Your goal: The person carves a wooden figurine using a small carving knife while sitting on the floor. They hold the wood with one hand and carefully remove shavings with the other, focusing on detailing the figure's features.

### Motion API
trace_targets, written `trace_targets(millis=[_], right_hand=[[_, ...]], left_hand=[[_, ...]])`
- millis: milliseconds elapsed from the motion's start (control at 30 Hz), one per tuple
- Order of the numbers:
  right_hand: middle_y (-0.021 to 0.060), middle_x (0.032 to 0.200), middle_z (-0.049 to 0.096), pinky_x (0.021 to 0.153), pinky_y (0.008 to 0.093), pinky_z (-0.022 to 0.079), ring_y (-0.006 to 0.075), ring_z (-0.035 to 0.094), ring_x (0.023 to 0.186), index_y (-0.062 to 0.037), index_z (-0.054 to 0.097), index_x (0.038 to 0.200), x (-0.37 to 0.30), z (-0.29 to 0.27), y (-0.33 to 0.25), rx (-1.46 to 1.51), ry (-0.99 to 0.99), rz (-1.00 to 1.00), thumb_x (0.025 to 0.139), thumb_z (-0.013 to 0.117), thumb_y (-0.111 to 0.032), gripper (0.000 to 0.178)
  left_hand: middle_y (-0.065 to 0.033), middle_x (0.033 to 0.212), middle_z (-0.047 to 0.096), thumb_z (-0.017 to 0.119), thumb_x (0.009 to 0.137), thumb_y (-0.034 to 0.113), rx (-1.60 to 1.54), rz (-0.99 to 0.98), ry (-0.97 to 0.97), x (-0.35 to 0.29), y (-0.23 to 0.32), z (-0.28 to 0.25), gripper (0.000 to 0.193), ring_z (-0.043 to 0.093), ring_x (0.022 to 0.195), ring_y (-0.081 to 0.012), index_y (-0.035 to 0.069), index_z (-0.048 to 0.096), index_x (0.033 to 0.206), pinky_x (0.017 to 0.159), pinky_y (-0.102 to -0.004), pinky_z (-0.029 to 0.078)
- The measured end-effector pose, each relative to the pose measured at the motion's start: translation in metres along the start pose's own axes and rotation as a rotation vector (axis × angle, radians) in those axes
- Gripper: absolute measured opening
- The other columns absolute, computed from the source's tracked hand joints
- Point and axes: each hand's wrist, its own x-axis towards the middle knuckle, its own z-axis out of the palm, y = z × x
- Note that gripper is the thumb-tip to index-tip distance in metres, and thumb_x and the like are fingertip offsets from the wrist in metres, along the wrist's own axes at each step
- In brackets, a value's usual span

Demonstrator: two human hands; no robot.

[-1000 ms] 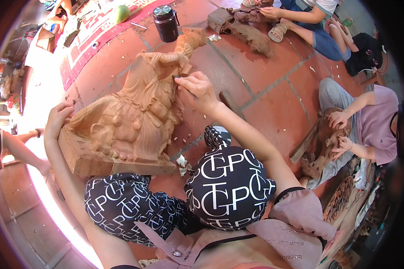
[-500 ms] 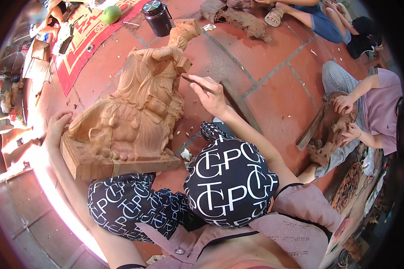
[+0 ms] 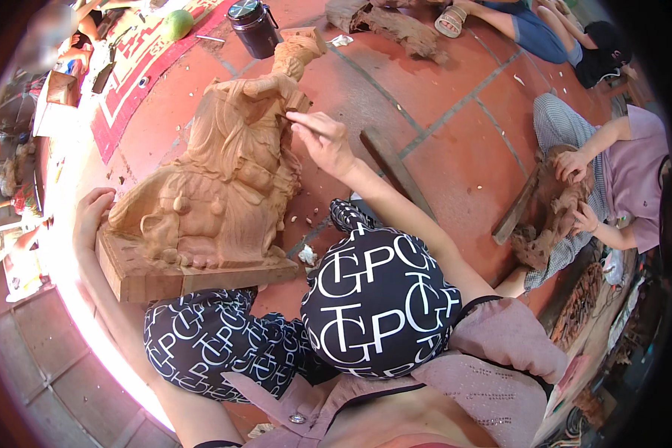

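A carved wooden statue (image 3: 228, 164) of a robed figure leans back on a thick wooden base (image 3: 194, 280) in front of me, its narrow top pointing away. My left hand (image 3: 93, 213) grips the left side of the statue by the base, fingers bent around its edge and partly hidden. In my right hand (image 3: 328, 145) a thin carving tool (image 3: 310, 128) is pinched, its tip at the statue's upper right side. The tool's tip is too small to make out clearly. My patterned black-clad knees (image 3: 384, 302) are beside and below the base.
A black flask (image 3: 252, 30) stands beyond the statue, near a green round fruit (image 3: 177, 25) on a red mat (image 3: 119, 112). On the right, a person (image 3: 635, 172) handles a rough wood piece (image 3: 556, 216). A long wooden bar (image 3: 399, 172) lies on the tiled floor.
My right hand and the tool have moved slightly left and up along the statue's side. The whole scene has shifted a little; my left hand stays by the base.
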Motion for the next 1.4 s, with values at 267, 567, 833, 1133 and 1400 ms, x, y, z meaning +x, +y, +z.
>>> trace_targets(millis=[267,567,833,1133,1400], right_hand=[[0.0125,0.084,0.065,0.063,0.0272,0.047,0.0172,0.062,0.069,-0.0055,0.065,0.101,-0.023,-0.019,-0.008,0.125,-0.201,0.169,0.083,0.059,-0.01,0.02],[0.0111,0.084,0.065,0.073,0.032,0.047,0.0241,0.059,0.083,-0.0043,0.063,0.103,-0.02,-0.014,0.0,0.052,0.027,0.16,0.081,0.059,-0.008,0.023],[0.0128,0.089,0.065,0.071,0.0328,0.048,0.0254,0.06,0.081,-0.0059,0.064,0.102,-0.013,0.009,0.005,-0.002,0.07,-0.045,0.08,0.061,-0.007,0.022],[0.0093,0.084,0.067,0.069,0.0282,0.048,0.0163,0.062,0.077,-0.004,0.066,0.096,-0.064,-0.021,-0.016,0.25,-0.153,0.407,0.086,0.056,-0.019,0.021],[0.0041,0.071,0.064,0.047,0.02,0.041,0.0066,0.053,0.051,-0.0021,0.067,0.094,-0.079,-0.032,0.001,0.626,-0.146,0.819,0.086,0.06,-0.026,0.026]], left_hand=[[-0.0071,0.085,0.055,0.057,0.079,0.024,-0.018,-0.001,-0.035,0.007,0.001,0.002,0.032,0.055,0.069,-0.0135,0.002,0.06,0.102,0.062,-0.0242,0.044],[-0.0072,0.089,0.057,0.057,0.079,0.023,-0.008,-0.014,-0.011,0.002,0.003,0.001,0.033,0.054,0.082,-0.0143,0.001,0.06,0.102,0.069,-0.0259,0.045],[-0.0076,0.088,0.057,0.056,0.079,0.02,-0.001,0.03,-0.021,0.004,0.001,-0.003,0.03,0.054,0.081,-0.0149,0.0,0.06,0.102,0.071,-0.0252,0.044],[-0.0088,0.088,0.058,0.055,0.082,0.016,-0.078,-0.028,-0.059,-0.001,0.006,-0.001,0.03,0.056,0.081,-0.0163,-0.002,0.057,0.106,0.07,-0.0256,0.046],[-0.0106,0.088,0.058,0.054,0.083,0.016,0.064,0.16,0.052,-0.04,0.043,0.028,0.031,0.057,0.084,-0.0175,-0.002,0.055,0.108,0.071,-0.0256,0.046]])
